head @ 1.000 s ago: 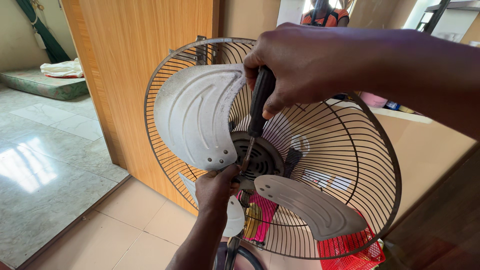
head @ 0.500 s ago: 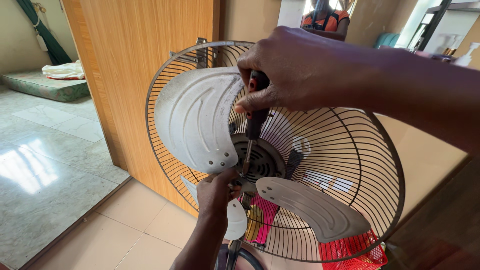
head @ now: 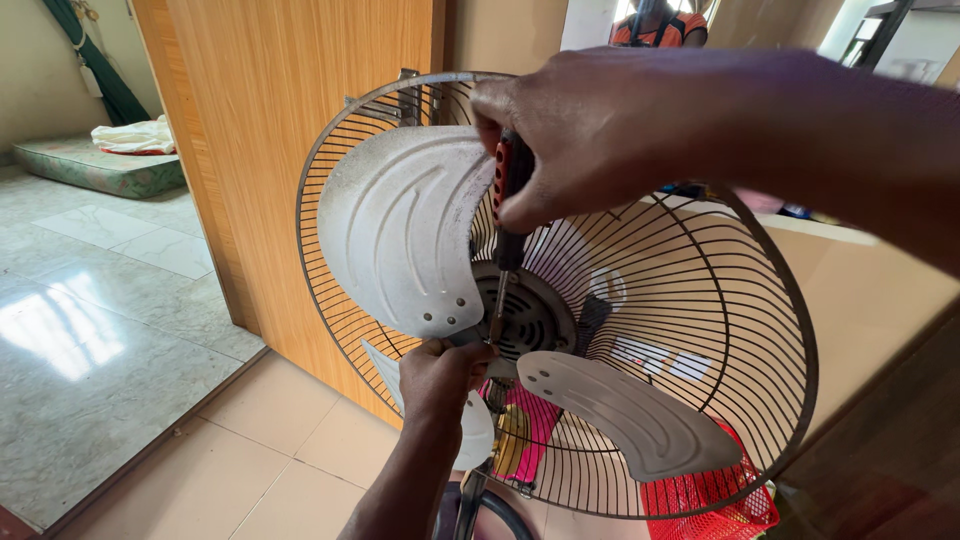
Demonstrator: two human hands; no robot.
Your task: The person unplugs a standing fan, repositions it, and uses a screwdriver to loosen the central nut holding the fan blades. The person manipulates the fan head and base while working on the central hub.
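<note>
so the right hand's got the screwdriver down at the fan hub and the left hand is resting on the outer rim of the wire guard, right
Not quite. In the head view the right hand does hold the screwdriver with its tip down at the fan hub, but the left hand is not on the outer rim of the wire guard. It is at the hub, at the base of the metal blades.

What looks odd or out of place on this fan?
The fan has no front guard, so its grey blades sit bare in the rear wire cage. The right hand holds a screwdriver at the hub; the left hand grips below.
</note>
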